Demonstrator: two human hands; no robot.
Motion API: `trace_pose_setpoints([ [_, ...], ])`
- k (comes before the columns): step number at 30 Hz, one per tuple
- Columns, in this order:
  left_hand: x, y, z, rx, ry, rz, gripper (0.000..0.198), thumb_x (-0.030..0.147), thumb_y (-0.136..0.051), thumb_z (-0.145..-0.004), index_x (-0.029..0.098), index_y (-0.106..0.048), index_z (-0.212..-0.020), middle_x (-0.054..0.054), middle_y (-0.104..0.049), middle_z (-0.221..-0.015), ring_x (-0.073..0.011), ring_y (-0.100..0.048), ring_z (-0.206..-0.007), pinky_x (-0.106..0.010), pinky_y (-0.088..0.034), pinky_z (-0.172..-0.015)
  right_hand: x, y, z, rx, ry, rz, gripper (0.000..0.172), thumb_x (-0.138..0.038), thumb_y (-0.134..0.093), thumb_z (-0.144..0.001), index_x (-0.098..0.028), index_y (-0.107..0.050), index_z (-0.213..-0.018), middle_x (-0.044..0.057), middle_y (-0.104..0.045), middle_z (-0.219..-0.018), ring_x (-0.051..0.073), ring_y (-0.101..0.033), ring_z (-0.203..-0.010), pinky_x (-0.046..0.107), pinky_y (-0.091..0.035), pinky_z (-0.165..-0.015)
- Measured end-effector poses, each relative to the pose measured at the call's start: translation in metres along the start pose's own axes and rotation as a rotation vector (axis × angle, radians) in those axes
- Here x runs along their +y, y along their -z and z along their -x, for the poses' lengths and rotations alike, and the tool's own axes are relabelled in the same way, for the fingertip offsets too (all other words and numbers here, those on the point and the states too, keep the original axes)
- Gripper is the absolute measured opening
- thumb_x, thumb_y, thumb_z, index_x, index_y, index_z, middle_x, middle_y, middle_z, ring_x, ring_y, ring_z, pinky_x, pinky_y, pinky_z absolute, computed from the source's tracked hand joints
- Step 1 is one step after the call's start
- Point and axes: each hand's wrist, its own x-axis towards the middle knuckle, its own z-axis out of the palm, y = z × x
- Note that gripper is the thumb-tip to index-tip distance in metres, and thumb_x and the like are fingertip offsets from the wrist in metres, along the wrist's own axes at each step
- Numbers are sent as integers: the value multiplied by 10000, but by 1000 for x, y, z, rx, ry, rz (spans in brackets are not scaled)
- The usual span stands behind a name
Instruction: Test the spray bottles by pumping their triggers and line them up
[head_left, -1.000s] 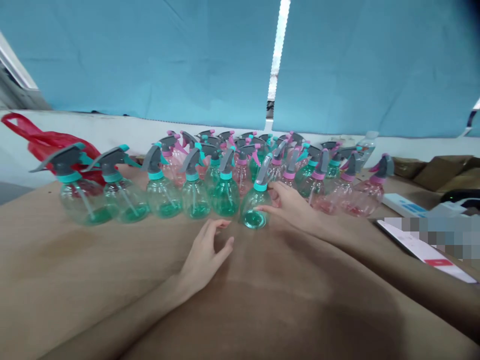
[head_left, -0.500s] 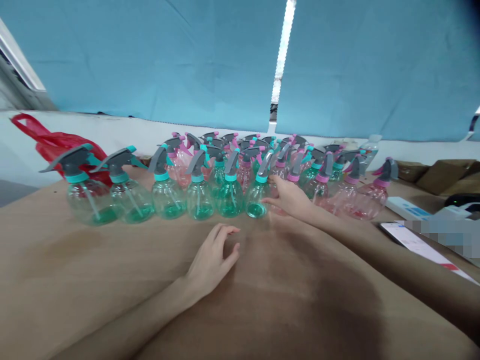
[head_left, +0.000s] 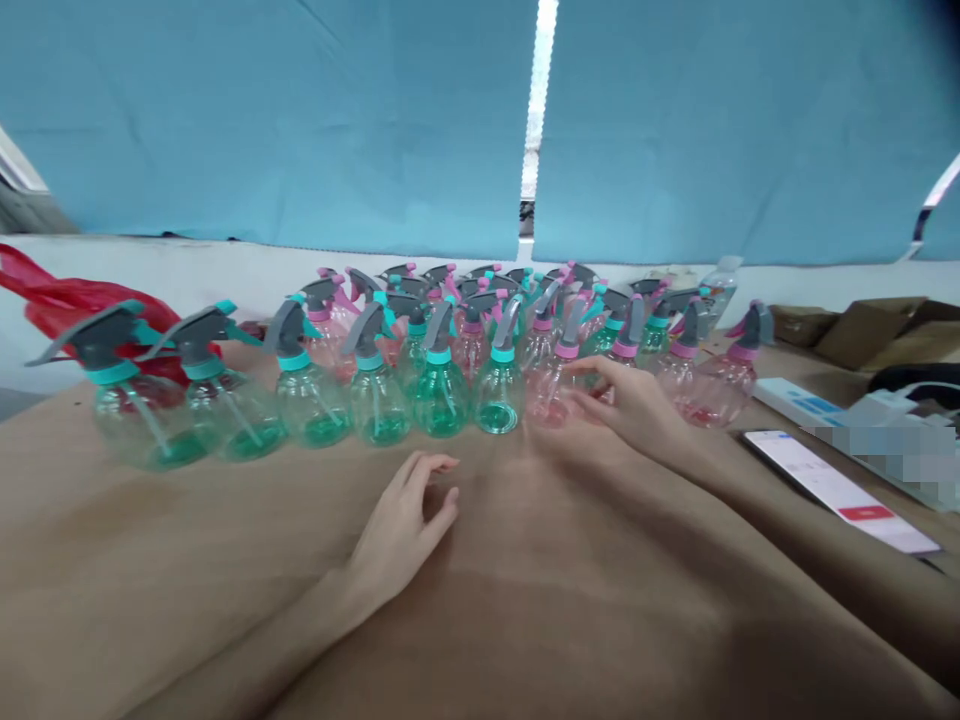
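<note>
In the head view, my right hand [head_left: 631, 405] is at the front row, its thumb and fingertips apart by the right side of a clear pink spray bottle [head_left: 551, 388]. I cannot tell whether they touch it. To the left stands a green spray bottle [head_left: 498, 385] with a turquoise collar and grey trigger head. Several more green bottles, such as one spray bottle [head_left: 441, 395], continue that row leftward. My left hand [head_left: 397, 525] rests low over the table in front of them, fingers loosely curved and thumb apart, holding nothing. Part of the pink bottles behind my right hand is hidden.
More pink and green bottles crowd behind the front row. A red plastic bag [head_left: 97, 305] lies at the left. On the right are a phone [head_left: 825, 480], a white power strip [head_left: 795, 400] and cardboard boxes [head_left: 877, 335]. The wooden table [head_left: 517, 600] extends toward me.
My right hand has moved right, from beside the green bottle to beside the pink one. The view has turned slightly right. My left hand keeps the same loose pose.
</note>
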Motion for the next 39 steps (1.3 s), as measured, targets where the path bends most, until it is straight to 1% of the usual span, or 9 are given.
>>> trace_pose_setpoints([
  [2, 0, 0, -1, 5, 5, 2, 168, 232, -455, -899, 230, -495, -1062, -42, -597, -1087, -217, -632, -957, -381, -492, -850, 13, 6, 6, 71, -41, 23, 211, -331, -563, -854, -216, -634, -1016, 48, -722, -938, 194, -659, -642, 347, -508, -625],
  [5, 1, -1, -3, 13, 8, 0, 172, 245, -463, -894, 233, -508, -1060, -36, -607, -1075, -212, -648, -921, -371, -504, -814, 28, 7, 8, 104, -98, 56, 292, -387, -575, -851, -192, -618, -1062, 84, -713, -1033, 215, -663, -672, 384, -509, -668],
  [10, 6, -8, -9, 4, -9, -13, 171, 254, -467, -888, 230, -520, -1049, -30, -619, -1039, -201, -658, -856, -358, -512, -772, 26, -8, -6, 24, -179, -10, 617, -546, -610, -794, -158, -506, -1262, 158, -617, -1259, 330, -657, -970, 465, -503, -788],
  [14, 18, -17, -17, -18, -26, -5, 163, 245, -463, -891, 227, -519, -1042, -34, -614, -1047, -200, -656, -863, -360, -512, -776, 20, -23, -24, 31, -186, -23, 692, -556, -606, -784, -124, -453, -1302, 191, -604, -1257, 355, -590, -1116, 463, -486, -834],
  [17, 27, -24, -22, -45, -44, 17, 158, 228, -460, -891, 225, -517, -1038, -38, -610, -1050, -198, -651, -881, -356, -511, -778, 19, -31, -34, 41, -215, -12, 674, -560, -608, -772, -118, -465, -1260, 194, -634, -1176, 355, -606, -1074, 441, -490, -780],
  [22, 36, -34, -26, -76, -51, 59, 153, 213, -468, -885, 223, -525, -1026, -36, -614, -1033, -201, -648, -892, -376, -509, -806, 17, -34, -38, 18, -263, 40, 484, -563, -579, -784, -142, -541, -1020, 159, -661, -969, 332, -645, -884, 389, -457, -646],
  [30, 55, -42, -40, -22, -5, 266, 156, 255, -512, -883, 222, -516, -1035, -50, -598, -1094, -208, -612, -1002, -406, -498, -890, 1, -11, 2, -55, -214, 82, 505, -695, -497, -781, -201, -476, -883, 68, -618, -868, 248, -608, -696, 326, -384, -531],
  [36, 88, -39, -69, 8, -62, 386, 527, 363, -640, -822, 221, -409, -1273, -95, -493, -1322, -245, -476, -1238, -425, -429, -1012, -21, 6, 44, -113, -30, 55, 411, -565, -504, -835, -180, -495, -979, 74, -608, -936, 248, -620, -795, 341, -444, -567],
  [39, 107, -39, -76, -37, -55, 469, 573, 335, -678, -784, 222, -418, -1282, -88, -526, -1293, -241, -551, -1141, -394, -488, -937, -31, 9, 58, -152, 51, -15, 476, -612, -505, -816, -180, -530, -1013, 83, -609, -987, 247, -616, -852, 373, -496, -638],
])
